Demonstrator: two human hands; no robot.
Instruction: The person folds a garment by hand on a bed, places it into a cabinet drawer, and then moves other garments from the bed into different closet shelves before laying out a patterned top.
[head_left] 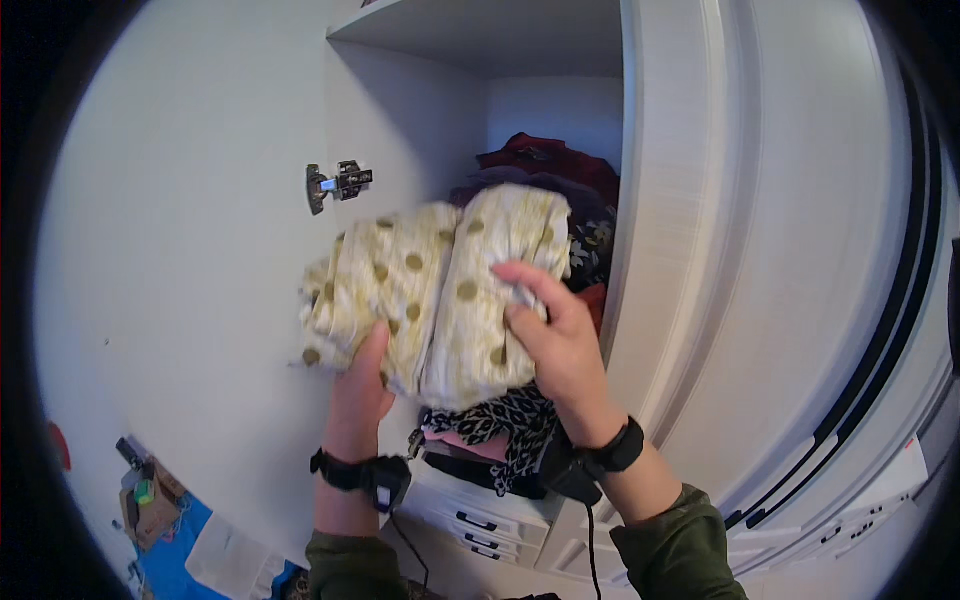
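A folded polka-dot cloth (490,300), cream and pale yellow with olive dots, is held up in front of the open wardrobe. It is folded into two thick halves with a crease between them. My left hand (368,378) grips its lower left part, thumb on top and fingers hidden beneath. On the right half, my right hand (560,335) pinches the fabric between thumb and fingers. Behind the cloth, dark red and dark purple clothes (545,160) lie piled on the shelf. Below it hangs a black-and-white patterned garment (515,425), beside a bit of pink fabric (470,443).
An open white door (180,250) with a metal hinge (340,184) stands at left. White drawers (480,525) with dark handles sit below. More wardrobe doors (800,250) fill the right. At lower left are a clear plastic bin (230,555) and a cardboard box (150,505).
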